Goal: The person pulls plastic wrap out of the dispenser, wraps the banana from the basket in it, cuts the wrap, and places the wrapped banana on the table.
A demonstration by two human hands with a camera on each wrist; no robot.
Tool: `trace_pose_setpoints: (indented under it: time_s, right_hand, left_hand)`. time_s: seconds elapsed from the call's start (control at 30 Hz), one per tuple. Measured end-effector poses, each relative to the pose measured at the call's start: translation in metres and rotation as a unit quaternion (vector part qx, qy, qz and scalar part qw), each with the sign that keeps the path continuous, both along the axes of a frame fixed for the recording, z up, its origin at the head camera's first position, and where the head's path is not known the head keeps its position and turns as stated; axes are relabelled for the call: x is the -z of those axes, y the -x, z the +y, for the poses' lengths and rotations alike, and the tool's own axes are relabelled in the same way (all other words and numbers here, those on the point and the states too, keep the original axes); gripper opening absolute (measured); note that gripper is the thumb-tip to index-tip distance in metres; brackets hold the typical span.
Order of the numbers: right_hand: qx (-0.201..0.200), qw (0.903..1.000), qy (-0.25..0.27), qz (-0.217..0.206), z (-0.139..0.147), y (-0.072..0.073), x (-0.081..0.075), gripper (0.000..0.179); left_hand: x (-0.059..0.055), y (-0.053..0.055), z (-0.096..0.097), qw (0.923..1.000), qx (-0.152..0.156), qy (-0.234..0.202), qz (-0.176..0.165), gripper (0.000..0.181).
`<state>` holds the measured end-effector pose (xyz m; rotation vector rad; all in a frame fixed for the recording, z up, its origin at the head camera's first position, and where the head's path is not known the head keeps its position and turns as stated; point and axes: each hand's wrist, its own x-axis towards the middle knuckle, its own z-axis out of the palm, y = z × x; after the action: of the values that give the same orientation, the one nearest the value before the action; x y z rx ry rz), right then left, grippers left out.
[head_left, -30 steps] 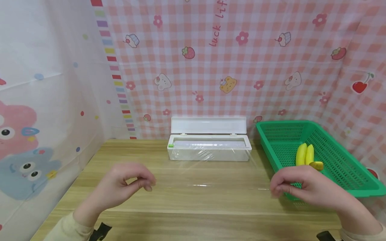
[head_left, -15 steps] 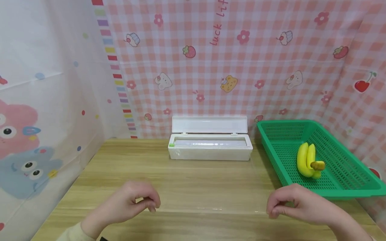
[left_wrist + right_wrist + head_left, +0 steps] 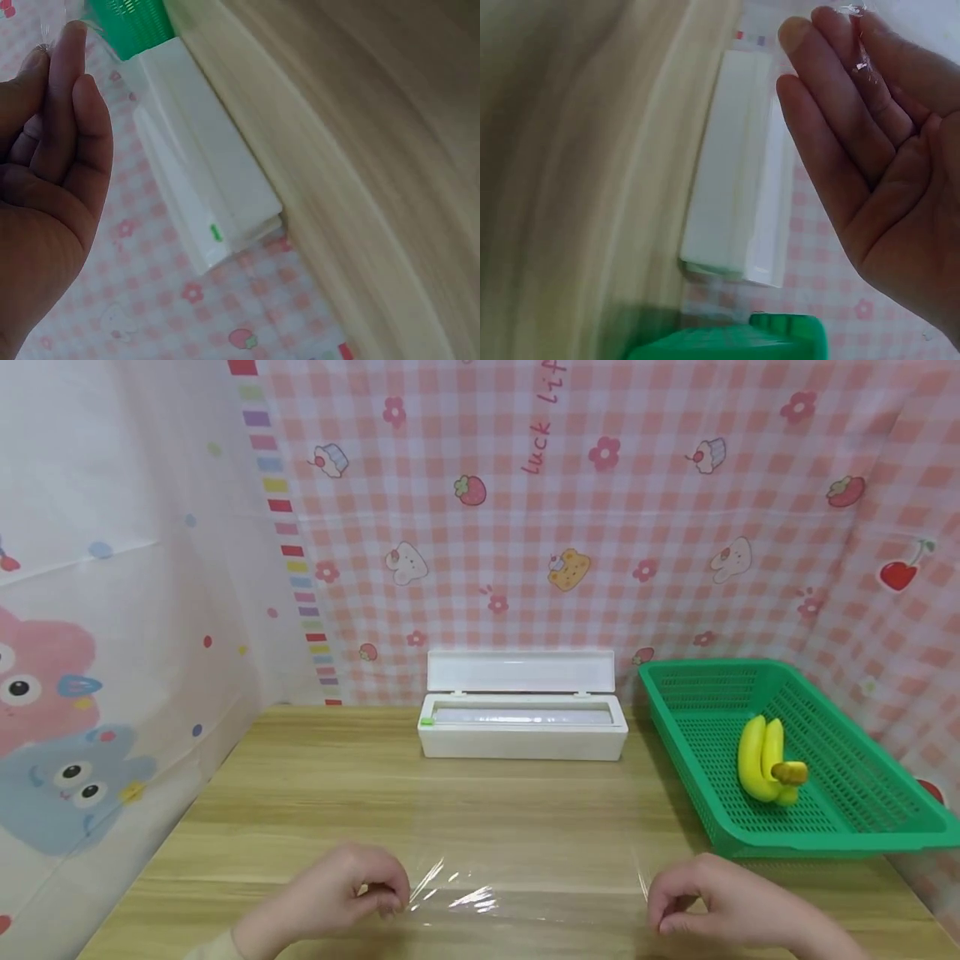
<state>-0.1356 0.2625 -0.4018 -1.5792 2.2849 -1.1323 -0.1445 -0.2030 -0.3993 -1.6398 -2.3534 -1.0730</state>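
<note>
My left hand (image 3: pixel 348 893) and right hand (image 3: pixel 720 902) pinch the two near corners of a sheet of clear plastic wrap (image 3: pixel 476 900), low over the front of the table. The sheet stretches between them, with bright creases by the left hand. Its faint side edges run back toward a white cling film dispenser (image 3: pixel 522 743), whose lid (image 3: pixel 521 671) stands raised at the back. In the left wrist view, thumb and forefinger meet at the film. In the right wrist view, crumpled film (image 3: pixel 861 64) shows at the fingertips of the right hand (image 3: pixel 877 127).
A green plastic basket (image 3: pixel 825 841) stands at the right of the wooden table (image 3: pixel 300 793), with a bunch of yellow bananas (image 3: pixel 756 764) in it. A pink checked cloth (image 3: pixel 480 543) hangs behind, and a white patterned cloth (image 3: pixel 150 635) at the left.
Both hands have moved down toward the front edge of the table, drawing the plastic wrap with them away from the dispenser. The bananas, earlier partly covered by the right hand, now show fully.
</note>
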Motion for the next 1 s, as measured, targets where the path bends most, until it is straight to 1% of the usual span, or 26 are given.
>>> trace_pose_setpoints:
  time_s: [0.07, 0.17, 0.23, 0.33, 0.47, 0.7, 0.87, 1.0]
  right_hand:
    - [0.003, 1.0000, 0.001, -0.001, -0.001, -0.001, 0.006, 0.022]
    - [0.022, 0.9997, -0.005, -0.008, -0.002, -0.004, 0.014, 0.023]
    - [0.033, 0.9991, -0.015, -0.023, -0.002, -0.006, 0.018, 0.021]
    - [0.045, 0.9975, -0.033, -0.044, -0.003, -0.007, 0.025, 0.018]
    - [0.052, 0.9960, -0.053, -0.050, -0.004, -0.008, 0.032, 0.019]
    - [0.043, 0.9961, -0.077, 0.005, -0.008, -0.007, 0.039, 0.020]
    - [0.055, 0.9951, -0.082, -0.002, -0.009, -0.007, 0.040, 0.023]
    - [0.058, 0.9943, -0.089, 0.013, -0.009, -0.006, 0.042, 0.023]
  left_hand:
    - [0.005, 0.000, 0.001, 0.9999, -0.005, 0.013, 0.001, 0.020]
    - [0.011, 0.001, 0.003, 0.9995, -0.006, 0.030, 0.001, 0.020]
    - [0.015, 0.002, 0.004, 0.9992, -0.006, 0.039, 0.008, 0.021]
    - [0.021, 0.004, 0.005, 0.9982, -0.010, 0.052, 0.027, 0.022]
    - [0.028, 0.006, 0.006, 0.9960, -0.018, 0.070, 0.053, 0.022]
    - [0.032, 0.006, 0.010, 0.9932, -0.025, 0.104, 0.045, 0.019]
    - [0.033, 0.007, 0.011, 0.9918, -0.030, 0.118, 0.039, 0.018]
    - [0.036, 0.007, 0.011, 0.9913, -0.028, 0.125, 0.030, 0.017]
